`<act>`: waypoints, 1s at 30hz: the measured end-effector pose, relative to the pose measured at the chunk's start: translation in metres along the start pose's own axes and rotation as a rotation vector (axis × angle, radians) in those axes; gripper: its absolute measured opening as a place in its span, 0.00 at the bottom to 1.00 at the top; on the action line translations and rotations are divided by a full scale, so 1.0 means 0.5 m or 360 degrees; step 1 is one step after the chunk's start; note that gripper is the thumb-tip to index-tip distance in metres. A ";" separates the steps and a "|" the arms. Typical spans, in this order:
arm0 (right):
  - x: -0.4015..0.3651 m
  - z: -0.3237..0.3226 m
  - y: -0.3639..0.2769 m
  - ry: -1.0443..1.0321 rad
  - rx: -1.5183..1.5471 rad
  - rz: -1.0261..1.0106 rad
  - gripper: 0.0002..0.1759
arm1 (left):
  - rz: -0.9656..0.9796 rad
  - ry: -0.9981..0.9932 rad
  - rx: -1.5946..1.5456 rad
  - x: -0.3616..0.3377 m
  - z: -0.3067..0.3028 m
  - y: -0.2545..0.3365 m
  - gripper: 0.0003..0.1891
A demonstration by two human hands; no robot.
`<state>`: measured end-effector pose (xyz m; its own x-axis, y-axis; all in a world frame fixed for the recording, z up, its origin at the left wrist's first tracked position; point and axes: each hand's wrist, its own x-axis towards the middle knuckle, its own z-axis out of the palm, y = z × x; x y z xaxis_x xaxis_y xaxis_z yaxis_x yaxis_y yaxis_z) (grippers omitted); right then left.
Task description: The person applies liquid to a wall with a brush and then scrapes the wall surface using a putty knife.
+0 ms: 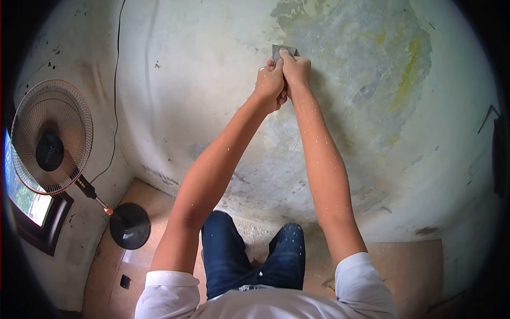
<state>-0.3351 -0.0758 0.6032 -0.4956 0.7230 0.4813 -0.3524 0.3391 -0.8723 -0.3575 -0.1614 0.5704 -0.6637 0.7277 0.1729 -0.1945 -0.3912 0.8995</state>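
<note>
A scraper with a flat grey blade (277,49) is pressed against or held very close to the wall (212,48). Wrapped around its handle, my right hand (296,69) has the thumb laid up on the blade. My left hand (269,81) is closed just beside and below it, apparently on the same handle. Both sets of fingers and the handle itself are mostly hidden. To the right of the blade spreads a large bare grey patch (366,64) with yellow stains, where the paint is gone. White flecks dot both forearms.
A standing fan (50,143) with a round black base (130,226) stands at the left, its cord (117,80) running up the wall. Below it lies a small dark object (125,281) on the tiled floor (154,199). White debris (255,231) covers the floor between my legs.
</note>
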 end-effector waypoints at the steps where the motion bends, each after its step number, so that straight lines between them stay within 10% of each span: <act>1: 0.025 0.011 -0.020 -0.0012 -0.0070 -0.0025 0.22 | 0.0125 -0.0034 -0.0067 0.016 0.004 0.021 0.28; 12: 0.044 0.014 0.031 0.0040 -0.0139 -0.0128 0.26 | 0.0043 0.0071 -0.0055 -0.010 -0.004 0.028 0.26; 13: 0.131 0.028 0.032 0.0166 -0.0717 -0.0473 0.25 | 0.0102 0.0060 -0.0051 0.004 -0.005 0.067 0.27; 19: 0.045 0.075 -0.106 0.0020 -0.0126 0.0064 0.19 | 0.0044 0.0071 -0.0033 0.037 -0.009 0.124 0.29; 30: 0.150 0.153 -0.172 0.0007 0.0262 -0.0028 0.15 | 0.0152 0.0113 0.0174 0.085 -0.017 0.261 0.27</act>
<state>-0.4027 -0.0968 0.7212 -0.4849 0.7205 0.4956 -0.4866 0.2486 -0.8375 -0.4173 -0.1863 0.6918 -0.7257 0.6468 0.2346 -0.0506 -0.3902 0.9193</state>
